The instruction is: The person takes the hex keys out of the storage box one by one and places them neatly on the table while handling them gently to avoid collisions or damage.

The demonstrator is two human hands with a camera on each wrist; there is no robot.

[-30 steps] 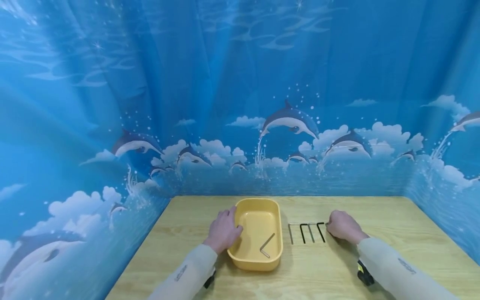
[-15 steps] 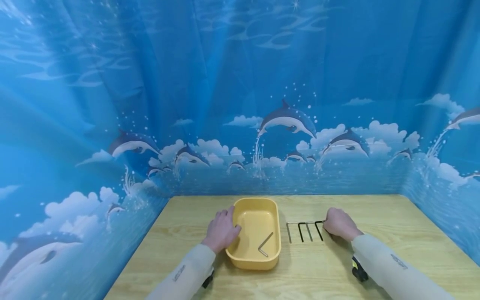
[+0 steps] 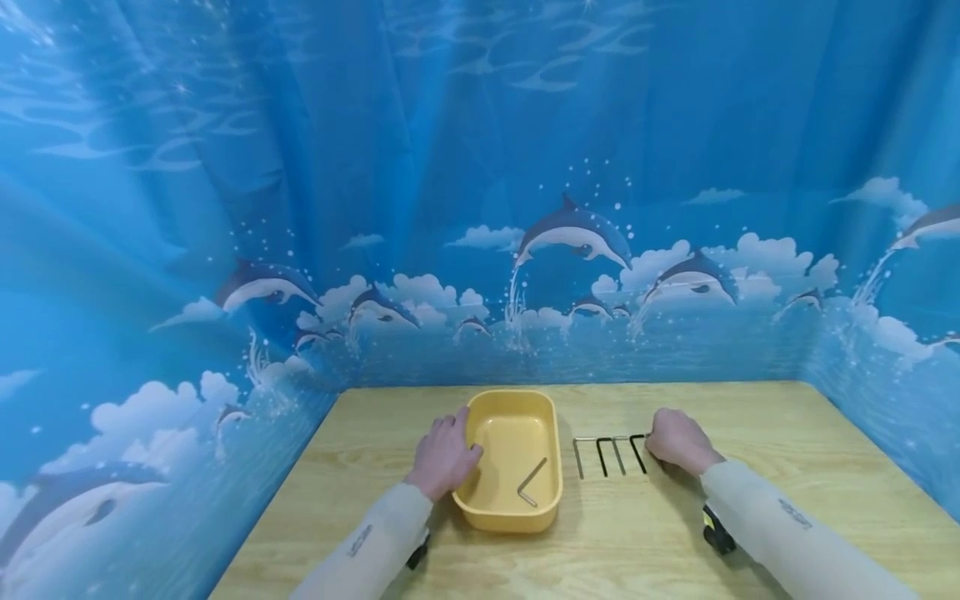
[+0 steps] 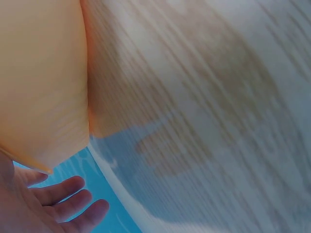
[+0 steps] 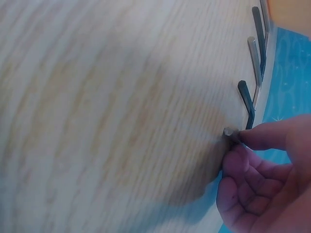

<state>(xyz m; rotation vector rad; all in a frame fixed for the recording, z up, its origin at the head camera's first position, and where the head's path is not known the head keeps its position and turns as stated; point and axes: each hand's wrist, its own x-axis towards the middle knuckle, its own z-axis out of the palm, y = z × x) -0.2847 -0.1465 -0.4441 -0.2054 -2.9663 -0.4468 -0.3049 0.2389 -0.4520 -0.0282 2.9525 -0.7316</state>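
Observation:
A yellow plastic tray point(image 3: 558, 467) stands on the table with one silver hex key point(image 3: 529, 487) lying inside. My left hand point(image 3: 442, 458) holds its left rim, the thumb over the inner side; in the left wrist view the other fingers point(image 4: 68, 189) spread loosely beside the outer wall. To the right of the tray, silver and black hex keys point(image 3: 603, 458) lie in a row, short arms at the far end. At the row's right end my right hand point(image 3: 681, 442) pinches a silver hex key point(image 5: 230, 132) between thumb and forefinger; most of that key is hidden by the hand.
A light wood-grain table point(image 3: 622, 550) carries everything. Blue curtains point(image 3: 420, 183) printed with dolphins hang behind it and along both sides.
The hands, tray and hex keys keep their places on the table; the head view shifts slightly. The right hand moves marginally left, closer to the rightmost black key.

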